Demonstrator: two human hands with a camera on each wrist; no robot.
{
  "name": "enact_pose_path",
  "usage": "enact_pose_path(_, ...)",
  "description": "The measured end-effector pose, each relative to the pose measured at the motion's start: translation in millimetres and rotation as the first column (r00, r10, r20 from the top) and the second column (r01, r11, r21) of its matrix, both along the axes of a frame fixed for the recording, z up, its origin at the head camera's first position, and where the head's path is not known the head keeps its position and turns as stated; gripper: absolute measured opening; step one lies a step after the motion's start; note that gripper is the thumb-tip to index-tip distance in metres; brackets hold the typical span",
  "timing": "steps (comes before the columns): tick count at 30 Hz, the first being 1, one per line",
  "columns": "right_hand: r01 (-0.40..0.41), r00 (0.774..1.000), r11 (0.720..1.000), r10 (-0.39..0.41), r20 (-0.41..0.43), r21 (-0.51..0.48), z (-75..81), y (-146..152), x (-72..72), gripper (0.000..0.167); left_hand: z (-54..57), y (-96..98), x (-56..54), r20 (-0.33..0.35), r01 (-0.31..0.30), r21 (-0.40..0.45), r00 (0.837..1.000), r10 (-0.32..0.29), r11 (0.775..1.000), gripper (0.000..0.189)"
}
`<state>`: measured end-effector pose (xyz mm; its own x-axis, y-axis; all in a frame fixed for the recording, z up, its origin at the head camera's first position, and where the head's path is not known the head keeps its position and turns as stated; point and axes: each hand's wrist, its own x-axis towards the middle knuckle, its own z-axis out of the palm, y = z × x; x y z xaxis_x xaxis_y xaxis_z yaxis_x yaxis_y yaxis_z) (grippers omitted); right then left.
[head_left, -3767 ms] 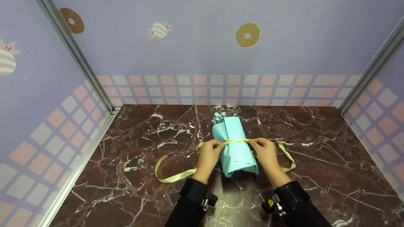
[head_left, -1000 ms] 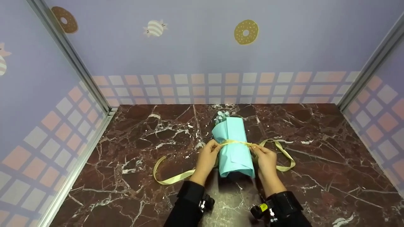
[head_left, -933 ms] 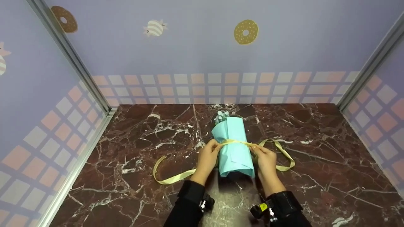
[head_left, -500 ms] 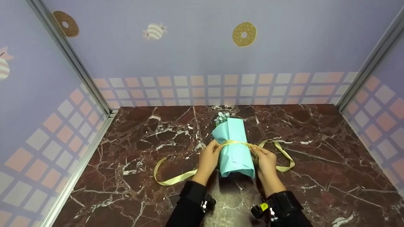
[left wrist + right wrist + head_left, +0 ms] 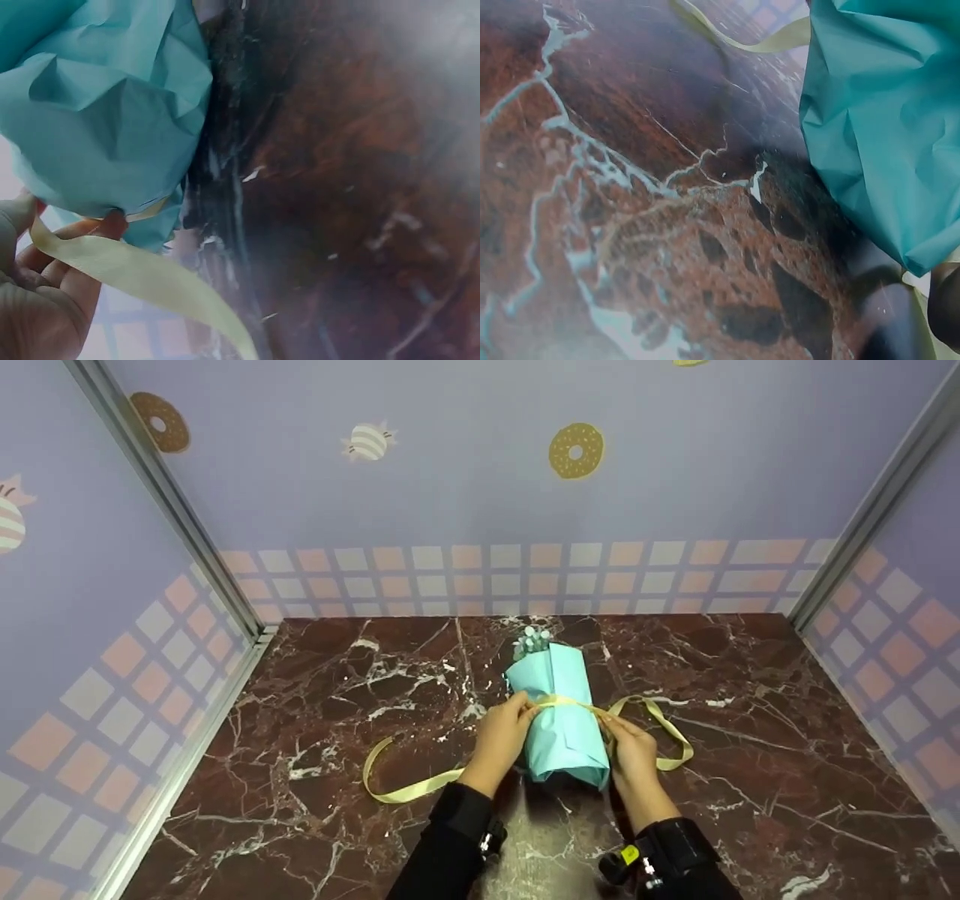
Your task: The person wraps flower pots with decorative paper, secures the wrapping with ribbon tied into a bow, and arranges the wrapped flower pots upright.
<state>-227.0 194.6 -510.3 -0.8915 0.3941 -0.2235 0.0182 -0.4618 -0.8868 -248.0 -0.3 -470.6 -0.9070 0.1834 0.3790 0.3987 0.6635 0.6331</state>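
A bouquet wrapped in turquoise paper lies on the table, small pale flowers showing at its far end. Across its middle runs a yellow ribbon, with a loose tail on each side. My left hand pinches the ribbon at the bouquet's left side. In the left wrist view, the ribbon passes between thumb and fingers, close against the paper. On the right side, my right hand pinches the ribbon at the paper's edge. Only a dark fingertip of it shows in the right wrist view.
The tabletop is dark red marble with white veins. A lilac back wall and side walls with metal corner strips enclose it. The left ribbon tail curls on the table; the right tail loops beyond the right hand.
Since the oldest frame, my right hand has slid from the paper's upper right edge down to its side. Over the last second both hands keep their grip almost still; the head view tilts slightly up.
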Motion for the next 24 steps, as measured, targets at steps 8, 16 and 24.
enact_pose_path(8, -0.014, 1.0, 0.999, 0.014, -0.018, -0.039, 0.8, -2, -0.3, 0.023, 6.9, -7.3, -0.4, -0.033, -0.051, -0.143, 0.998, 0.046, 0.988, 0.014)
enact_pose_path(16, -0.013, 1.0, 1.0, 0.014, -0.02, 0.02, 5.2, -5, -0.7, 0.031, 8.9, -17.7, -6.6, 0.111, 0.03, -0.015, 0.993, -0.029, 0.999, 0.011)
enact_pose_path(24, -0.006, 1.0, 0.996, 0.008, -0.018, 0.084, 8.3, -6, -1.7, 0.032, 3.1, -39.0, -10.5, 0.373, 0.048, 0.162, 0.922, -0.107, 0.986, 0.014)
